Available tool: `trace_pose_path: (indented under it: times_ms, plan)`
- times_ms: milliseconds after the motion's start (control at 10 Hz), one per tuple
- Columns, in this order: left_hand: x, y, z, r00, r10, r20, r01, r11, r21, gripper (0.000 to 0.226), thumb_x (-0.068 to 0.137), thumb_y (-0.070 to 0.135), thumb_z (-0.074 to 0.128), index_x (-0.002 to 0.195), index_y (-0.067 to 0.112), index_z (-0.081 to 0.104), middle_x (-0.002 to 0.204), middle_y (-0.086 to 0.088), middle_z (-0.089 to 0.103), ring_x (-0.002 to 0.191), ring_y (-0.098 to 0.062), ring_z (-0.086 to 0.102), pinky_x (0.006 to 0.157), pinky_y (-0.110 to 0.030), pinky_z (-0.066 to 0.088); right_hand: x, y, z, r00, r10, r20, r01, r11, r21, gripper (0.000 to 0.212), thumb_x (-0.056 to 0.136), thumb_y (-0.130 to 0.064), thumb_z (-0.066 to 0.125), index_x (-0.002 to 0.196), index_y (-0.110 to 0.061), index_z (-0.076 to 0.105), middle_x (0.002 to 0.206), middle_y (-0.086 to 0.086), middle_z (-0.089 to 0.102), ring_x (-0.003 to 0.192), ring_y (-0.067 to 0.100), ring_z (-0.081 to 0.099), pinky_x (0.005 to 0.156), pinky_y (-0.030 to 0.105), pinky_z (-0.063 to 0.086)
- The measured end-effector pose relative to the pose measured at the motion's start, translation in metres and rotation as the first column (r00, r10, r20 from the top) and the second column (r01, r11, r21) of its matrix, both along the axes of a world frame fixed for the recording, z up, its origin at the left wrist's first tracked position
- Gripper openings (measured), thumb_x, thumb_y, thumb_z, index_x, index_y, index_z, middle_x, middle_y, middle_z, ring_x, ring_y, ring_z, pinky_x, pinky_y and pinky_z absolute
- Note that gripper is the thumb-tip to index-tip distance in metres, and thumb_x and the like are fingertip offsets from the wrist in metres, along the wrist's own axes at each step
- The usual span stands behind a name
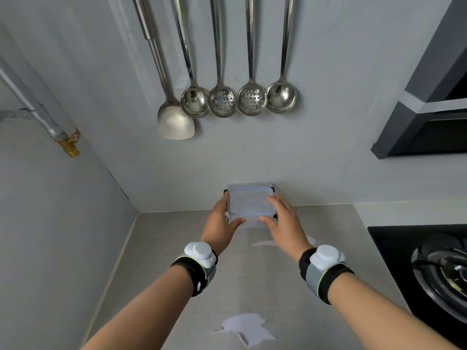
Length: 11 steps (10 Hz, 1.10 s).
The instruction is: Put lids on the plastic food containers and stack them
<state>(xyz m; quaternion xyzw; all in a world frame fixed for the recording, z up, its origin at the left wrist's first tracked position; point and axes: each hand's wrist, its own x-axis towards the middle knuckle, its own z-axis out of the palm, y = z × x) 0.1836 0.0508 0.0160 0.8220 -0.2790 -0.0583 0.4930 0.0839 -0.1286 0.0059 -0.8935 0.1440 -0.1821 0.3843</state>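
A clear plastic food container (pixel 250 203) with a blue-rimmed lid on top stands at the back of the grey counter, close to the wall. Another clear container seems to lie beneath it, though its outline is faint. My left hand (pixel 220 224) grips the container's left side, thumb at the front corner. My right hand (pixel 281 221) holds its right side, fingers along the edge. Both wrists wear bands with white round devices.
Several steel ladles and skimmers (pixel 222 97) hang on the wall above. A black gas hob (pixel 439 269) lies to the right, a range hood (pixel 429 117) above it. A pipe with a brass valve (pixel 70 145) runs on the left wall. White patches (pixel 246 329) mark the counter.
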Motion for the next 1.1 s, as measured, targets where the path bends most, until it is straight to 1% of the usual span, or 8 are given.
trace_pose_path:
  times_ms: [100,200,400,500,600,800,900,1100]
  plan:
    - [0.016,-0.009,-0.007,1.000,0.002,-0.012,-0.002,0.999,0.037,0.073,0.080,0.026,0.075,0.128,0.068,0.038,0.114,0.049,0.052,0.105,0.022,0.052,0.081,0.005,0.037,0.015,-0.009,-0.007,1.000,0.003,-0.026,-0.003,1.000,0.009,0.056,0.092,-0.028,0.066,0.143,-0.016,0.046,0.156,0.008,0.038,0.145,0.021,0.033,0.117,0.039,0.033]
    - [0.031,-0.017,-0.019,0.999,0.039,-0.029,-0.037,0.998,0.056,0.059,0.080,0.029,0.075,0.125,0.052,0.045,0.104,0.049,0.053,0.097,0.024,0.052,0.078,0.004,0.039,0.030,-0.016,-0.012,0.999,-0.007,-0.034,0.008,1.000,0.024,0.055,0.093,-0.029,0.065,0.143,-0.017,0.048,0.156,0.008,0.038,0.145,0.021,0.033,0.118,0.038,0.032]
    - [0.056,-0.032,-0.016,0.997,0.069,-0.046,-0.066,0.996,0.053,0.066,0.079,0.023,0.076,0.113,0.072,0.046,0.103,0.038,0.064,0.094,0.009,0.064,0.078,-0.006,0.049,0.055,-0.026,-0.014,0.999,-0.027,0.019,0.026,0.998,0.050,0.050,0.092,-0.026,0.067,0.139,-0.015,0.053,0.153,0.011,0.042,0.144,0.021,0.036,0.116,0.037,0.035]
    - [0.069,-0.040,-0.015,0.994,0.096,-0.059,-0.091,0.993,0.073,0.058,0.081,0.020,0.076,0.118,0.059,0.052,0.102,0.036,0.064,0.093,0.007,0.065,0.082,-0.024,0.057,0.071,-0.031,-0.013,0.999,-0.032,0.024,0.031,0.999,0.044,0.047,0.092,-0.021,0.067,0.136,-0.011,0.055,0.151,0.014,0.043,0.143,0.025,0.038,0.116,0.040,0.036]
    - [0.077,-0.046,-0.017,0.985,0.168,-0.045,-0.162,0.981,0.110,0.060,0.082,0.024,0.077,0.136,0.034,0.052,0.115,0.019,0.064,0.101,-0.008,0.065,0.091,-0.035,0.055,0.082,-0.035,-0.016,0.999,-0.022,0.031,0.021,0.999,0.024,0.045,0.092,-0.019,0.066,0.135,-0.008,0.056,0.148,0.015,0.046,0.137,0.028,0.044,0.110,0.045,0.041]
    - [0.074,-0.046,-0.018,0.989,0.146,-0.003,-0.143,0.973,0.179,0.066,0.088,0.029,0.071,0.147,0.025,0.042,0.129,0.001,0.060,0.104,-0.018,0.064,0.093,-0.040,0.054,0.079,-0.030,-0.024,0.996,-0.058,0.070,0.056,0.998,0.029,0.046,0.095,-0.020,0.062,0.139,-0.012,0.052,0.143,0.015,0.048,0.132,0.029,0.048,0.107,0.045,0.044]
    - [0.067,-0.040,-0.011,0.995,0.095,0.005,-0.094,0.978,0.187,0.068,0.091,0.024,0.068,0.151,0.027,0.036,0.127,-0.002,0.061,0.105,-0.019,0.064,0.092,-0.038,0.055,0.071,-0.024,-0.018,0.995,-0.055,0.079,0.052,0.998,0.035,0.049,0.096,-0.019,0.061,0.143,-0.013,0.048,0.133,0.014,0.054,0.124,0.029,0.052,0.105,0.042,0.045]
    - [0.050,-0.027,-0.011,0.998,0.050,-0.047,-0.039,0.977,0.210,0.092,0.086,0.015,0.074,0.157,0.027,0.017,0.140,-0.005,0.049,0.119,-0.022,0.054,0.103,-0.034,0.046,0.050,-0.024,-0.012,0.999,0.037,-0.026,-0.033,0.989,0.143,0.075,0.096,-0.017,0.058,0.157,-0.029,0.014,0.155,0.001,0.037,0.141,0.016,0.037,0.117,0.032,0.033]
